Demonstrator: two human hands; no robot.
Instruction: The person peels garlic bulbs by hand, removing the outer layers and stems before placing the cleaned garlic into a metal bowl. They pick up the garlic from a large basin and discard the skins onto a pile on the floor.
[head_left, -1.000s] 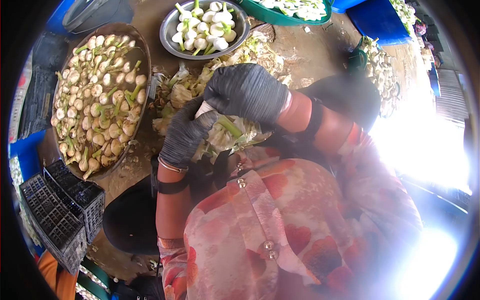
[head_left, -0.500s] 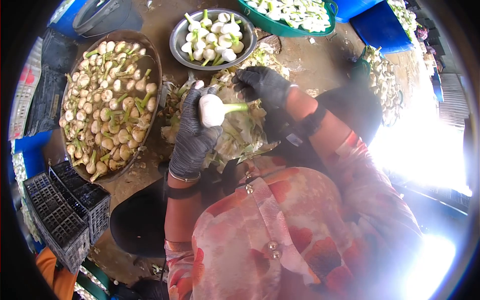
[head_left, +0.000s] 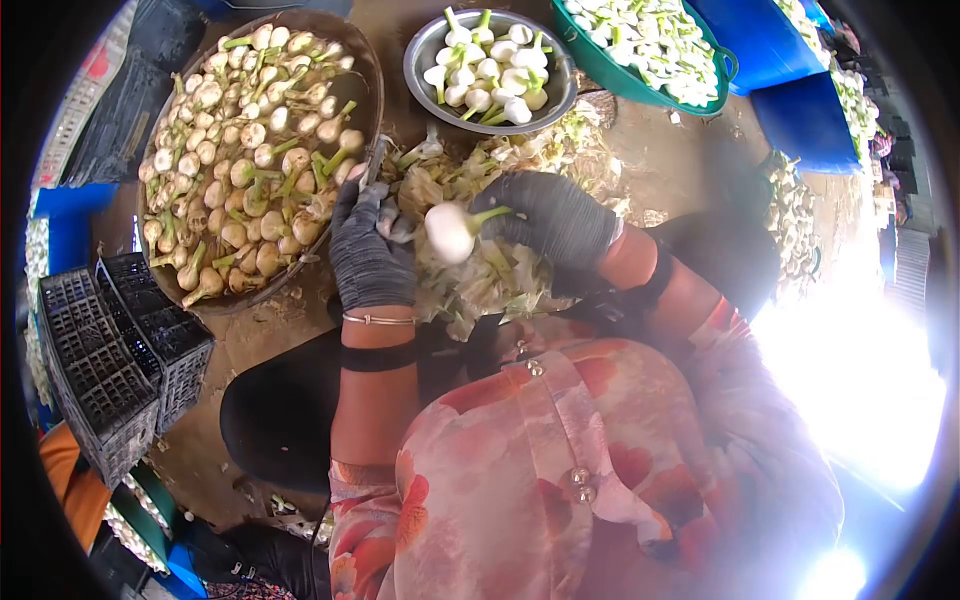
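Note:
Over the pile of peelings, a peeled white garlic bulb (head_left: pixel 450 236) with a short green stem hangs slightly blurred from my right hand (head_left: pixel 556 222). The dark-gloved fingers of that hand pinch the stem. To the left, my left hand (head_left: pixel 372 250), gloved too, is curled closed, apart from the bulb. A thin grey blade-like strip (head_left: pixel 376 160) juts up by its fingertips; what exactly it is I cannot make out. Loose garlic skins and stem scraps (head_left: pixel 490 285) lie heaped beneath both hands.
A wide round tub (head_left: pixel 372 75) of unpeeled garlic stands at the left. Ahead are a steel bowl (head_left: pixel 418 75) of peeled bulbs and a green basin (head_left: pixel 600 75) heaped with more. Black crates (head_left: pixel 100 370) sit at lower left, blue containers (head_left: pixel 805 120) at upper right.
The garlic bulb has passed from my left hand to my right, which now grips its stem. My left hand has drawn back from the bulb and curled. The camera view has shifted.

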